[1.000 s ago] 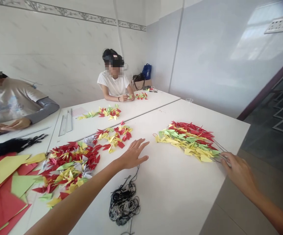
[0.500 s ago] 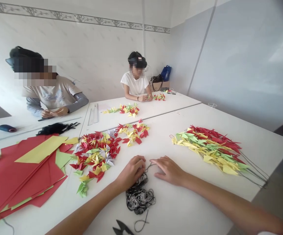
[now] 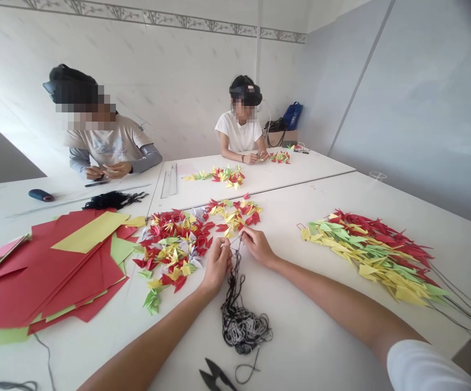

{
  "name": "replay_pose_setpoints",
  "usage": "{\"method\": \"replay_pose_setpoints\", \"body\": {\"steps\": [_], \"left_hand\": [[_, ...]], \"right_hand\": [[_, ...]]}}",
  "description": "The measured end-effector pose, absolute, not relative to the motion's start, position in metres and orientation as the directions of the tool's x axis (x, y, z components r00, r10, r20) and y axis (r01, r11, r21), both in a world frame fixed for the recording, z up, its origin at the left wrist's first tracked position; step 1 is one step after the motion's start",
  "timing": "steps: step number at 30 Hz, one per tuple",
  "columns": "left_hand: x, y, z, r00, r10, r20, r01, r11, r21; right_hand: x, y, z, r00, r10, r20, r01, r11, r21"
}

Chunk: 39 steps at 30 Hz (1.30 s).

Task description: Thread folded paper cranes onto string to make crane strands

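Observation:
My left hand (image 3: 217,266) and my right hand (image 3: 257,245) are both raised a little over the white table (image 3: 325,336), fingers pinched on strands of black thread. The strands run down to a tangled bundle of black thread (image 3: 241,326) lying on the table just below my hands. A pile of red, yellow and green folded paper pieces (image 3: 174,247) lies right behind my left hand. A smaller heap of folded pieces (image 3: 235,212) sits just beyond my right hand.
Strung paper pieces (image 3: 374,252) on black threads lie at the right. Red, yellow and green paper sheets (image 3: 52,266) are stacked at the left. Small black snips (image 3: 215,376) lie at the near edge. Two other people sit at the far tables, with rulers (image 3: 169,180) between them.
My right hand came from the strung pieces at the right to the thread bundle. Both hands closed on the thread and lifted strands up from the bundle. The view turned left.

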<state>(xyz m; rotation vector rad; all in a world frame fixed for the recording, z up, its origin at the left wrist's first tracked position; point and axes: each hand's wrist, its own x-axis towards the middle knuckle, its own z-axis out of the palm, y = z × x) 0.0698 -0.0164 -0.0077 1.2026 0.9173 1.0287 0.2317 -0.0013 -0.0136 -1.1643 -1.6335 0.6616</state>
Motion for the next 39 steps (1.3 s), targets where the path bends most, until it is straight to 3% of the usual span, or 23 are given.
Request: {"method": "replay_pose_setpoints", "body": {"steps": [3,8,10,16,20,24,29,34,39], "left_hand": [[0.068,-0.019,-0.005,0.255,0.967,0.013,-0.100,0.013,0.995],[0.067,-0.023,-0.004,0.395,0.908,0.140,0.243,-0.251,0.937],[0.065,-0.021,-0.006,0.444,0.885,0.141,0.303,-0.297,0.906],[0.053,-0.007,-0.013,0.262,0.952,0.159,0.139,-0.200,0.970],[0.051,-0.004,-0.017,0.247,0.963,0.110,0.012,-0.117,0.993],[0.053,-0.006,-0.013,0.225,0.971,0.086,-0.067,-0.073,0.995],[0.054,-0.005,-0.007,0.120,0.990,0.069,-0.088,-0.059,0.994],[0.052,-0.007,-0.006,0.136,0.990,0.045,-0.100,-0.032,0.994],[0.052,-0.007,-0.008,0.168,0.985,0.042,-0.072,-0.030,0.997]], "right_hand": [[0.234,0.000,-0.012,0.030,0.927,0.373,0.323,0.344,-0.882],[0.235,-0.006,-0.010,0.020,0.938,0.346,0.251,0.330,-0.910],[0.236,-0.006,-0.011,-0.001,0.944,0.331,0.221,0.323,-0.920],[0.241,0.003,-0.019,0.057,0.962,0.267,0.133,0.257,-0.957],[0.239,0.003,-0.020,0.111,0.968,0.227,0.059,0.221,-0.973],[0.235,-0.005,-0.016,0.113,0.945,0.306,0.107,0.294,-0.950],[0.235,-0.009,-0.014,0.198,0.903,0.382,0.160,0.354,-0.921],[0.238,-0.002,-0.017,0.334,0.897,0.289,0.083,0.278,-0.957],[0.236,-0.006,-0.013,0.218,0.910,0.352,0.166,0.321,-0.932]]}}
